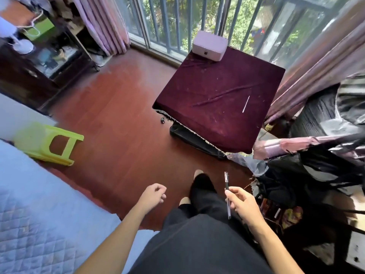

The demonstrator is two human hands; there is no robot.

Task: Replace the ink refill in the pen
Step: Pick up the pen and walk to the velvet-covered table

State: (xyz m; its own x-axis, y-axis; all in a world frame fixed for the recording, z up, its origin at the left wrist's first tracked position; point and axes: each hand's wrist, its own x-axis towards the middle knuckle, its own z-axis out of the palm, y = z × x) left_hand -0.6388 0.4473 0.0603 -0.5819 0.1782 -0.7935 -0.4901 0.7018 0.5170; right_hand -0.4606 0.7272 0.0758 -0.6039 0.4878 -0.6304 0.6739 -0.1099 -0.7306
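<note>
The main risk here is losing small parts. The person stands over a bare wooden floor [118, 123], and the pen [227, 192] is pinched loosely between thumb and fingers of the right hand [244, 201], low and right of centre in the frame. If the barrel were unscrewed there, in mid-air, a spring or tip could likely drop and roll under the bed [39, 204] at lower left or into the dark clutter at lower right. A second risk is the grip itself: it looks light, near the pen's middle, so a twist from the other hand might tilt or slip it.

The left hand [153, 196], lower centre of the frame, holds nothing; its fingers are loosely curled and it is well apart from the pen.

A thin white rod, probably the ink refill [246, 104], lies on the maroon-covered table [207, 119] in the upper right of centre, well apart from both hands and near the table's right edge. Being so slim, it could be nudged off that edge. A pink box [209, 45] sits at the table's far corner.
</note>
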